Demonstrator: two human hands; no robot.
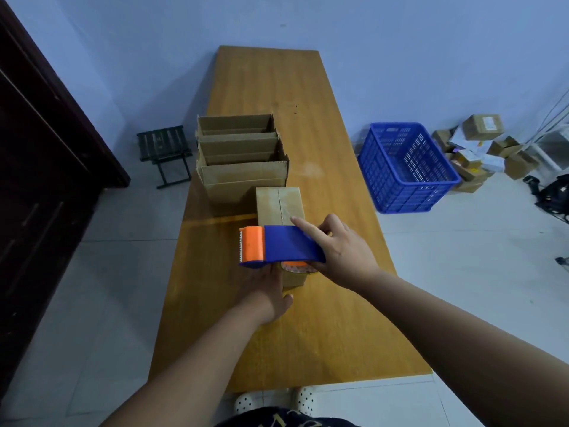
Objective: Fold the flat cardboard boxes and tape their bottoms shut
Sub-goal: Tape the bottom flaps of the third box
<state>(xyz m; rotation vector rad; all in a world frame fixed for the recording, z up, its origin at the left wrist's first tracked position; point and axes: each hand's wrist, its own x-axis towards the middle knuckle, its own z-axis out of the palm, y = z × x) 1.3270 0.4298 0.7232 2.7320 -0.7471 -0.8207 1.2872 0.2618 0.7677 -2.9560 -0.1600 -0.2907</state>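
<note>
Sealing the box (278, 208) cleanly would need a straight, firmly pressed pull: the right hand (341, 248) grips the tape dispenser (286, 245) above its near end, while the left hand (268, 291), fingers flat, braces its side on the worktop (308, 340).

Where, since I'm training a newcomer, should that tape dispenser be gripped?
Probably the blue rear end of the tape dispenser, coming from the right, as the right hand does: its orange toothed cutter points left and the roll hangs beneath.

open boxes (243, 177): 3 | closed box (278, 204): 1 | tape dispenser (281, 246): 1 | blue crate (406, 167): 1 | stool (164, 152): 1 | hands (267, 292) (345, 246): 2
</note>
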